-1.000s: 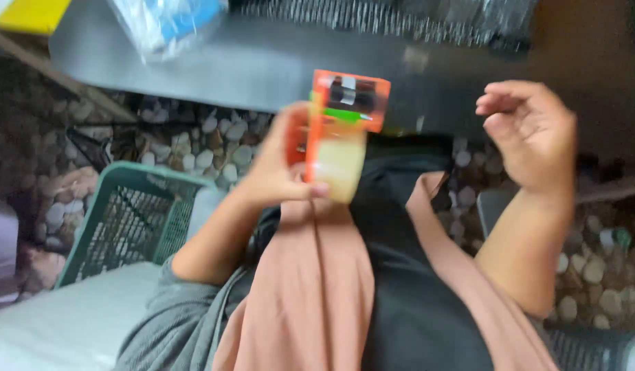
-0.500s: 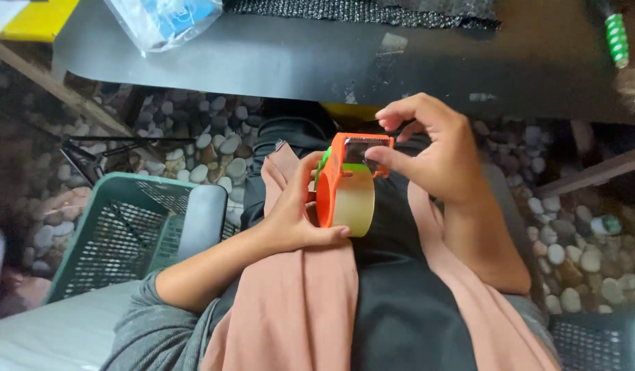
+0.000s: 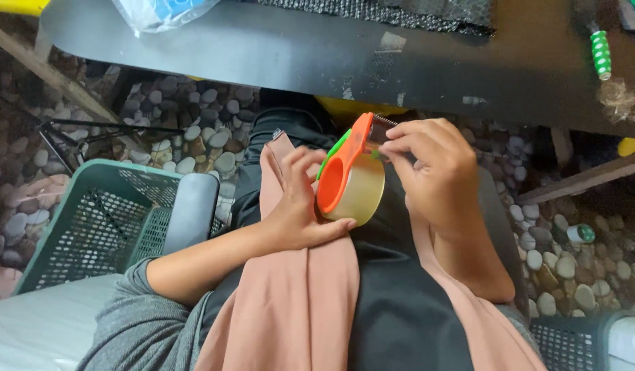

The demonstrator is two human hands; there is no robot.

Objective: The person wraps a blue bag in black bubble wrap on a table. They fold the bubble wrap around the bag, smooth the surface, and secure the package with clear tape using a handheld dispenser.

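Below a dark table edge (image 3: 276, 51), the left hand (image 3: 300, 206) grasps an orange tape dispenser (image 3: 350, 175) while the right hand (image 3: 434, 168) pinches at its blade end, seemingly seeking the tape's loose end.

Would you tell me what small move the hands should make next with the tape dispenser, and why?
Probably a short pull of the tape end away from the roll. The right hand pinches at the toothed front edge of the orange tape dispenser, where the loose end seems to sit, while the left hand steadies the roll from behind over the lap.

One tape dispenser (image 3: 350, 182), two hands, one basket (image 3: 91, 220)
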